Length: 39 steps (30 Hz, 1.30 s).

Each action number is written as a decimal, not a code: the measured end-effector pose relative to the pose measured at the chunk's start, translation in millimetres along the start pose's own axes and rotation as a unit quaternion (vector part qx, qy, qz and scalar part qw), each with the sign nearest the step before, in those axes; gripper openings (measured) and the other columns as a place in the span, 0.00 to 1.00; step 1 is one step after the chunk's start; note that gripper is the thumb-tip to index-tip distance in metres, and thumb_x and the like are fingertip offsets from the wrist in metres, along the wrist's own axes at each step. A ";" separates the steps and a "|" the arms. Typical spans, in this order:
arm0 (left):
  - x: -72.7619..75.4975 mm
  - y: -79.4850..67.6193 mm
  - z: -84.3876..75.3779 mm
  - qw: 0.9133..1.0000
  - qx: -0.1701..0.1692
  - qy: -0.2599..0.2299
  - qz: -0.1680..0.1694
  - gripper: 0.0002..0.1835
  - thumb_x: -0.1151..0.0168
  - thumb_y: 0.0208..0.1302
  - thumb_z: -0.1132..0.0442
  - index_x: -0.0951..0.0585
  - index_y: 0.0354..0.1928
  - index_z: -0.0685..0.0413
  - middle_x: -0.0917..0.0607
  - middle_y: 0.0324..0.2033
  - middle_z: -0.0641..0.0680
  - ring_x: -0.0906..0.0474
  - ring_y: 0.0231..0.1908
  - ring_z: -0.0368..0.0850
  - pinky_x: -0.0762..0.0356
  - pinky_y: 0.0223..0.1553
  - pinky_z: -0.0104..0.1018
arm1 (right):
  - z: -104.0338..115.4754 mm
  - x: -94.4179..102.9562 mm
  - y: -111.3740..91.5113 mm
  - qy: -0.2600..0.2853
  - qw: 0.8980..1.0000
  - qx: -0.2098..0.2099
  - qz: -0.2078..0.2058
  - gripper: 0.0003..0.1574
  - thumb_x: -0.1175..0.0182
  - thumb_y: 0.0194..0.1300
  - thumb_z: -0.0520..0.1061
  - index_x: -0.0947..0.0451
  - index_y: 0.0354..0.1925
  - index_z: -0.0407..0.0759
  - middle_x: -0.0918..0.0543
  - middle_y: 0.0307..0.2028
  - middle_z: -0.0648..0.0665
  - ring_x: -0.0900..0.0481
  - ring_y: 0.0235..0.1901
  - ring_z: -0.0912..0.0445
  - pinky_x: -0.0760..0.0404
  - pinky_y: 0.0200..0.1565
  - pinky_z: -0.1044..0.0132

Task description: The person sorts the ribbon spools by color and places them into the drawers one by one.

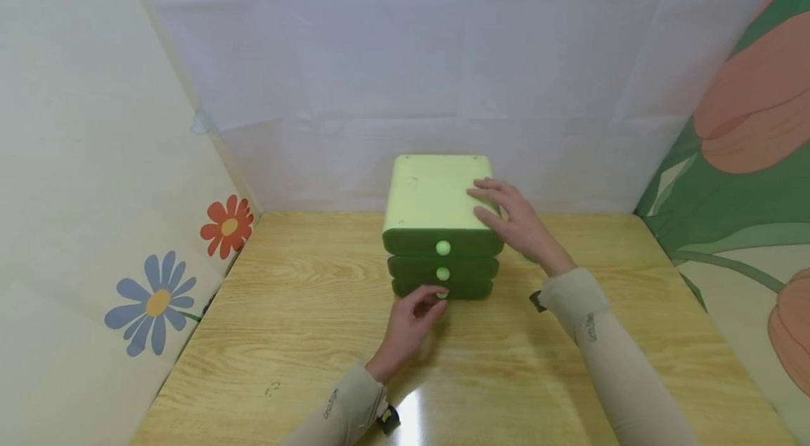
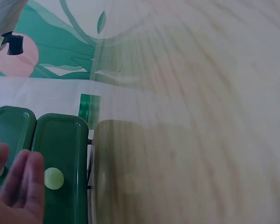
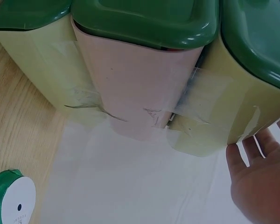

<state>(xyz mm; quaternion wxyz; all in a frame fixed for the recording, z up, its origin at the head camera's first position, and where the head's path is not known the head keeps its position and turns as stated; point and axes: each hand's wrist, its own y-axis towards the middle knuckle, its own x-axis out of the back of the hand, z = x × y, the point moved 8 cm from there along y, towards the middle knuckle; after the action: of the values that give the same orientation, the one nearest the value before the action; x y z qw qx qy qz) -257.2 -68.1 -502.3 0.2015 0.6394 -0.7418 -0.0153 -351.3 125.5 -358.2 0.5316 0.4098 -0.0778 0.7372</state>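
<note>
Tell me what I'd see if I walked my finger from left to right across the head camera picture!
Blue flower → red flower → green drawer box → right hand → pink flowers on the wall.

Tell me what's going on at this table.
A person is handling a green cabinet on a table. The right hand rests on its top, near the right edge, while the left hand has its fingers by the lowest knob; whether they touch it is unclear. All three drawers look closed or nearly so. A ribbon spool stands beside the cabinet.
</note>
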 end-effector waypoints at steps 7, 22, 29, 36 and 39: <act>-0.5 0.6 18.9 0.998 0.054 -0.001 0.020 0.15 0.34 0.71 0.64 0.17 0.57 0.52 0.11 0.45 0.56 0.15 0.45 0.48 0.16 0.51 0.33 | -0.9 -0.6 -0.2 -0.002 1.000 -0.001 0.002 0.31 0.47 0.79 0.59 0.30 0.74 0.52 0.38 0.79 0.46 0.46 0.80 0.44 0.47 0.76 0.31; -5.7 10.4 36.6 0.995 0.095 -0.016 0.005 0.14 0.35 0.71 0.66 0.17 0.56 0.56 0.13 0.49 0.60 0.15 0.51 0.54 0.14 0.55 0.42 | -2.6 -1.1 2.1 -0.002 1.000 -0.003 0.005 0.31 0.47 0.80 0.59 0.31 0.74 0.52 0.39 0.79 0.46 0.47 0.80 0.44 0.47 0.76 0.30; -4.2 16.9 38.4 0.996 0.079 -0.028 -0.038 0.10 0.31 0.68 0.67 0.14 0.49 0.61 0.11 0.44 0.62 0.12 0.45 0.55 0.12 0.49 0.36 | -3.0 0.1 3.7 -0.005 1.000 -0.002 0.005 0.31 0.47 0.80 0.59 0.31 0.74 0.52 0.38 0.79 0.46 0.47 0.80 0.44 0.47 0.77 0.31; -2.3 17.6 36.2 0.995 0.074 -0.010 -0.063 0.06 0.29 0.66 0.66 0.12 0.43 0.59 0.09 0.42 0.59 0.12 0.42 0.50 0.14 0.45 0.29 | -2.3 -0.3 1.8 -0.005 1.000 -0.005 0.007 0.31 0.47 0.80 0.59 0.31 0.74 0.52 0.38 0.79 0.47 0.47 0.80 0.44 0.46 0.77 0.32; -2.1 16.3 34.9 0.995 0.074 -0.003 -0.067 0.05 0.29 0.67 0.66 0.11 0.42 0.58 0.08 0.42 0.57 0.12 0.43 0.50 0.14 0.45 0.28 | -2.5 -0.6 1.3 -0.005 1.000 -0.006 0.007 0.31 0.47 0.80 0.59 0.31 0.74 0.52 0.39 0.79 0.47 0.47 0.80 0.44 0.46 0.76 0.32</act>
<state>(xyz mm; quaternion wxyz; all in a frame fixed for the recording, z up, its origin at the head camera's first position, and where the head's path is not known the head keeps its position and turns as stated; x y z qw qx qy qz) -283.5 -71.3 -530.4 0.1502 0.7008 -0.6969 0.0241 -353.6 125.8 -359.8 0.5285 0.4094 -0.0882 0.7385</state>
